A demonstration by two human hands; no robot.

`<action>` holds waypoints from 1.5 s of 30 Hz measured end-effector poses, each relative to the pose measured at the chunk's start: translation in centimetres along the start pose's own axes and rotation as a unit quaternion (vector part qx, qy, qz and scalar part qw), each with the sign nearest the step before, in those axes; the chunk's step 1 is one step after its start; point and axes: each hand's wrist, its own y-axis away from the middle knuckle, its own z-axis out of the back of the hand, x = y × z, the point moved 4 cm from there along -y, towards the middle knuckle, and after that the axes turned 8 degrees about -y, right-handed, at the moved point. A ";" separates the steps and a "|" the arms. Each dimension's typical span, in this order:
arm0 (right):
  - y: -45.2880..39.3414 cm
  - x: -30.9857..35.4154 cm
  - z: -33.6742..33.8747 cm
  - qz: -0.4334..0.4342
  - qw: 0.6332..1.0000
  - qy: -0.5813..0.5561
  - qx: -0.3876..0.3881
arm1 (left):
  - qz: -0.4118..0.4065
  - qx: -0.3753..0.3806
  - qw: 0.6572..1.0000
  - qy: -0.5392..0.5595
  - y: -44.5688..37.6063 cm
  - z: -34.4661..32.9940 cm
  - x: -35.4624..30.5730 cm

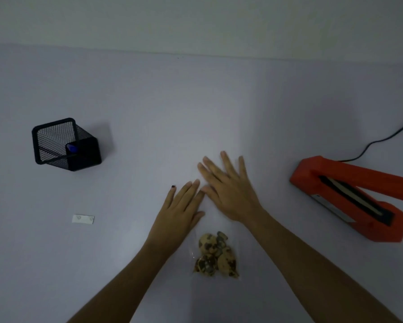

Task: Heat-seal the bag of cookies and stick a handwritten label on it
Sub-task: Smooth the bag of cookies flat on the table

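Both palms flat: left hand (181,207) and right hand (228,190) spread open at frame centre, gripping nothing, pressing the clear bag (215,220); cookies (215,254) sit just below them, lower centre.

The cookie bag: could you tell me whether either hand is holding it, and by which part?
Nothing is gripped. The left hand and right hand lie flat, fingers spread, on the empty upper part of the clear bag, above the cookies.

Left hand (179,208) flat, right hand (228,190) flat, fingers (226,159) spread
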 end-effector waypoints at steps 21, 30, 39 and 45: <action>5.3 -4.0 -0.3 -0.049 0.998 -0.025 0.023 | 0.006 0.050 0.999 0.009 -0.3 0.8 -0.1; 5.2 -3.8 -0.3 -0.037 0.999 -0.010 0.005 | -0.083 0.013 0.996 -0.017 -6.9 3.5 0.0; 5.3 -3.8 -0.3 -0.041 0.999 -0.012 -0.001 | -0.105 0.050 0.991 -0.068 -5.8 3.3 3.1; 5.3 -3.7 -0.1 -0.046 0.999 -0.020 0.017 | -0.121 0.090 0.987 -0.057 -4.6 2.3 1.8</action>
